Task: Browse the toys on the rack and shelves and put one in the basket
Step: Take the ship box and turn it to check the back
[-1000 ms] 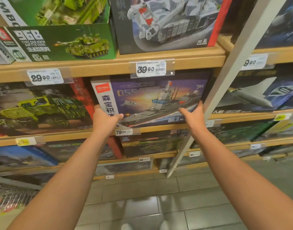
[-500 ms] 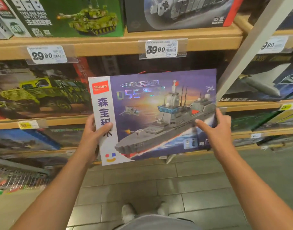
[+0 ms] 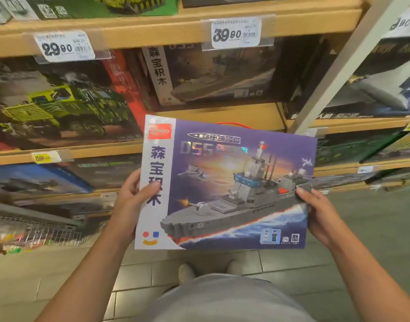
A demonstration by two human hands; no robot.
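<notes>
A purple warship building-block box (image 3: 224, 182) with a white left strip and a red carry cord on top hangs in front of the wooden shelves, tilted face up toward me. My left hand (image 3: 132, 201) grips its left edge, thumb across the white strip. My right hand (image 3: 315, 214) grips the right edge, thumb on the picture. No basket shows in this view.
A second warship box (image 3: 213, 73) stands in the shelf slot behind. A green truck box (image 3: 59, 105) fills the shelf to the left, a jet box (image 3: 380, 89) the right. A white upright post (image 3: 345, 63) slants across. Wire racking (image 3: 36, 231) sits low left; tiled floor lies below.
The warship box has come off the shelf, out and down toward me, held in both hands. The view has tipped downward, showing the floor and my feet.
</notes>
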